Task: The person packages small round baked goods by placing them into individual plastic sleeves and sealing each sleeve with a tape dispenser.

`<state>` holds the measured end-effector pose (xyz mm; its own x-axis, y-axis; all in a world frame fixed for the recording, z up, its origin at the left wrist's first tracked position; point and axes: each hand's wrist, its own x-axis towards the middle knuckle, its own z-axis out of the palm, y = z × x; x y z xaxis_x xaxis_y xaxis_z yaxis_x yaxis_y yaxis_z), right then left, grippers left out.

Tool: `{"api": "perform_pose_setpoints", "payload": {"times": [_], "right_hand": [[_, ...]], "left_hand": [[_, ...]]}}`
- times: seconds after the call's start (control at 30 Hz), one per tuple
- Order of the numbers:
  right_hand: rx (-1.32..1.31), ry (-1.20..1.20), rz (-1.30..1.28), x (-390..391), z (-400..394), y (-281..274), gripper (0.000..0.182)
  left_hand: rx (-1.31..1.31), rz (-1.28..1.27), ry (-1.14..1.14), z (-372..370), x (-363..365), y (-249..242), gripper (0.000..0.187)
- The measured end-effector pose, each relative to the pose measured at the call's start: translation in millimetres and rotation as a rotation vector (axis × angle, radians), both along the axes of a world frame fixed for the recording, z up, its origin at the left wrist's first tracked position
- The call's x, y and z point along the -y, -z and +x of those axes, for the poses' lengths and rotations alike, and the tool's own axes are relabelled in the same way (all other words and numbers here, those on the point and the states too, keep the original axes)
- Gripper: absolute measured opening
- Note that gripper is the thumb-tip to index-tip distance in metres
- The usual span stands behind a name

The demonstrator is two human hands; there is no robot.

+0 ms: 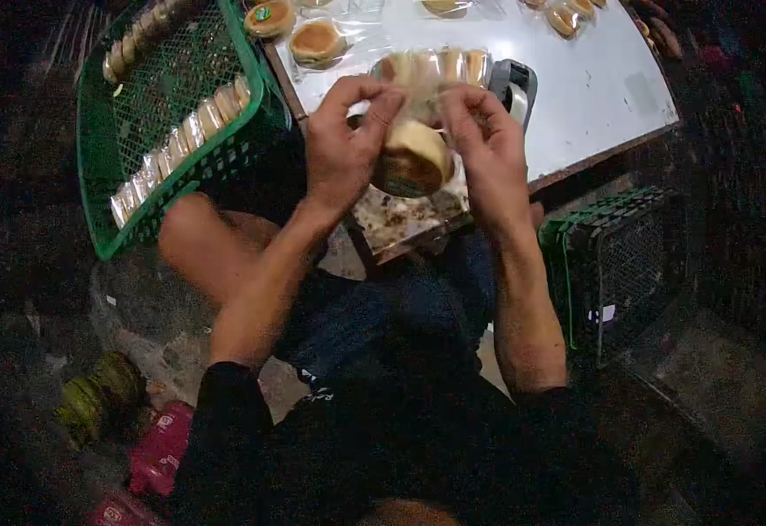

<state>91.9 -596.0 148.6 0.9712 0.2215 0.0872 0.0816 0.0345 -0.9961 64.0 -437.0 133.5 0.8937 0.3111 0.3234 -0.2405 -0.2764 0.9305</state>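
Note:
A round browned bun hangs in a clear plastic bag between my hands, over the near corner of the white table. My left hand is closed in a pinch on the bag's upper left side. My right hand pinches the upper right side, its fingers slightly blurred. Just behind them stands a row of wrapped buns. A grey tape dispenser with a roll of tape sits beside that row, close to my right hand.
On my left is a green plastic crate with wrapped buns lined along its sides. More buns lie at the table's far left, and wrapped ones at the back. A dark crate stands right. Pink packages lie low left.

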Motion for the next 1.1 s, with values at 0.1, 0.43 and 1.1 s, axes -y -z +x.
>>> {"api": "perform_pose_setpoints", "payload": {"times": [0.1, 0.43, 1.1], "right_hand": [[0.695, 0.283, -0.144, 2, -16, 3, 0.011], [0.276, 0.422, 0.057, -5, 16, 17, 0.019], [-0.131, -0.139, 0.544, -49, 14, -13, 0.015]], "left_hand": [[0.374, 0.013, -0.051, 1, 9, 0, 0.01], [0.42, -0.248, -0.078, 19, -33, -5, 0.041], [-0.345, -0.392, 0.09, 15, -46, -1, 0.033]]}}
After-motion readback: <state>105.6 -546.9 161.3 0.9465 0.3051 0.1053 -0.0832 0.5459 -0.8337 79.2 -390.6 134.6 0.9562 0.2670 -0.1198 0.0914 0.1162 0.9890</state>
